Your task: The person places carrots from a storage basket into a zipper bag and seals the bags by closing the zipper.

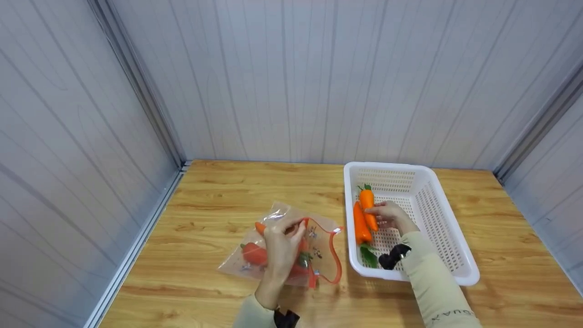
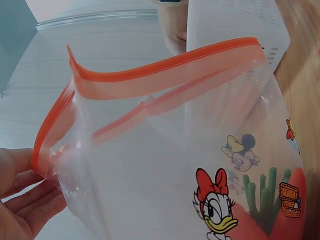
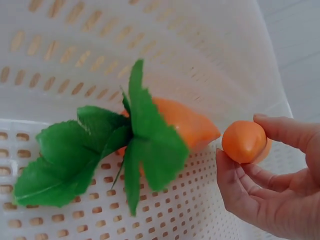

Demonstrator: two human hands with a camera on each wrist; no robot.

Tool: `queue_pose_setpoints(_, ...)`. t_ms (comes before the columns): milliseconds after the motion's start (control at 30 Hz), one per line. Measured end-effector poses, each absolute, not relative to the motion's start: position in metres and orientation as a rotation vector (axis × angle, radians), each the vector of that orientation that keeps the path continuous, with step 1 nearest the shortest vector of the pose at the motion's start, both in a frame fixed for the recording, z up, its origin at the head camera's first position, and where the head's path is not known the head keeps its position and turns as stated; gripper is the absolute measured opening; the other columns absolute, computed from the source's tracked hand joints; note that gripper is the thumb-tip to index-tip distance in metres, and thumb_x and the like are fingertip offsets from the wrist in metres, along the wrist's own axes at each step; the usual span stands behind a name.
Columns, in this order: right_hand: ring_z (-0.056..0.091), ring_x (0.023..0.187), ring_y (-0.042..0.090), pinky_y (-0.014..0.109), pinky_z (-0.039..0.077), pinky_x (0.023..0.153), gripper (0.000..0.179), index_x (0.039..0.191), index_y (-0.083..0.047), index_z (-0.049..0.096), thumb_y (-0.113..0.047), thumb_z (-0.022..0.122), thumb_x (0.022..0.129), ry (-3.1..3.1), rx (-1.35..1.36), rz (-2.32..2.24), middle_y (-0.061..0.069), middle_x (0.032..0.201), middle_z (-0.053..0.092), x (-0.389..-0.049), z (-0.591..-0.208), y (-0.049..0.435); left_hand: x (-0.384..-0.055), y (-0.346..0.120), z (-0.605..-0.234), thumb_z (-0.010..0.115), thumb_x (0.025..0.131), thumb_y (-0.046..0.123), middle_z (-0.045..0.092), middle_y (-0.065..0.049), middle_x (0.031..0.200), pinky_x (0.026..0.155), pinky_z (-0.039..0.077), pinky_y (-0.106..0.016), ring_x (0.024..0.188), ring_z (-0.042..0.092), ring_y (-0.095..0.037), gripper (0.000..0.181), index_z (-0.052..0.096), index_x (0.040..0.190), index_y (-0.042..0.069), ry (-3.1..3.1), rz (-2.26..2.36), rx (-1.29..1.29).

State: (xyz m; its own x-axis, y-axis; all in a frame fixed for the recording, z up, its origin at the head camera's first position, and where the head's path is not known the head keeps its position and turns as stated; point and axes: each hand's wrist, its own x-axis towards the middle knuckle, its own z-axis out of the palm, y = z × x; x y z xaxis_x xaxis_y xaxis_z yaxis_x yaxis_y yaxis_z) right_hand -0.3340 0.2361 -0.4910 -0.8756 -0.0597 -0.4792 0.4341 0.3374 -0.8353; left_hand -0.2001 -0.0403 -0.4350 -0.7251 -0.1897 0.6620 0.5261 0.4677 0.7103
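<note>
Carrot [image 1: 367, 199] in pinch of right hand [image 1: 395, 216], apart from left hand [image 1: 279, 248] with bag [image 2: 145, 185] in grip

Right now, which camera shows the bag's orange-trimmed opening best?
The left wrist view: the orange-trimmed opening spans much of the picture close up, with the left hand holding its edge. The head view shows it smaller, from above, beside the white basket. The right wrist view doesn't show it.

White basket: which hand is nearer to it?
Right. The right hand is inside the white basket, pinching an orange carrot; the left hand is outside, left of it, holding the clear bag.
</note>
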Motion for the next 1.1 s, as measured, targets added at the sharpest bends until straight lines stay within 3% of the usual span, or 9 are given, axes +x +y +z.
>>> queue_pose_setpoints(167, 0.052, 0.081, 0.017, 0.032, 0.048, 0.071, 0.065, 0.13, 0.007, 0.027, -0.021, 0.061, 0.083, 2.145, 0.291, -1.599, 0.013, 0.107, 0.047, -0.336, -0.479, 0.233, -0.2, -0.04, -0.435, 0.066, 0.074, -0.002, 0.067, -0.006, 0.074, 0.06, 0.051, -0.024, 0.068, 0.062, -0.013, 0.008, 0.07, 0.078, 0.002, -2.015, -1.31, -0.282)
queue_pose_setpoints(400, 0.054, 0.079, 0.016, 0.032, 0.05, 0.068, 0.063, 0.13, 0.008, 0.026, -0.017, 0.06, 0.083, 2.142, 0.18, -1.678, 0.009, 0.097, 0.052, -0.331, -0.46, 0.228, -0.201, -0.041, -0.435, 0.066, 0.072, -0.005, 0.067, -0.004, 0.075, 0.058, 0.052, -0.026, 0.067, 0.061, -0.012, 0.011, 0.07, 0.079, 0.002, -2.014, -1.316, -0.273)
queue_pose_setpoints(533, 0.055, 0.083, 0.016, 0.036, 0.049, 0.073, 0.063, 0.132, 0.006, 0.027, -0.017, 0.06, 0.083, 2.151, 0.11, -1.687, 0.014, 0.105, 0.052, -0.326, -0.451, 0.225, -0.202, -0.04, -0.436, 0.066, 0.072, -0.003, 0.067, -0.005, 0.072, 0.056, 0.052, -0.03, 0.065, 0.06, -0.011, 0.009, 0.07, 0.077, 0.002, -2.017, -1.301, -0.263)
queue_pose_setpoints(700, 0.054, 0.095, 0.022, 0.044, 0.045, 0.082, 0.065, 0.133, 0.006, 0.025, -0.018, 0.059, 0.084, 2.18, 0.014, -1.669, 0.025, 0.122, 0.042, -0.316, -0.439, 0.22, -0.202, -0.041, -0.436, 0.065, 0.073, -0.002, 0.066, -0.006, 0.073, 0.056, 0.052, -0.031, 0.065, 0.06, -0.011, 0.008, 0.07, 0.078, 0.003, -2.023, -1.305, -0.261)
queue_pose_setpoints(1100, 0.052, 0.095, 0.026, 0.041, 0.049, 0.075, 0.058, 0.128, 0.004, 0.037, -0.018, 0.064, 0.081, 2.253, -0.3, -1.614, 0.022, 0.113, 0.047, -0.282, -0.422, 0.217, -0.202, -0.04, -0.434, 0.067, 0.073, -0.001, 0.067, -0.004, 0.075, 0.061, 0.051, -0.025, 0.069, 0.062, -0.012, 0.008, 0.07, 0.078, 0.004, -2.052, -1.276, -0.231)
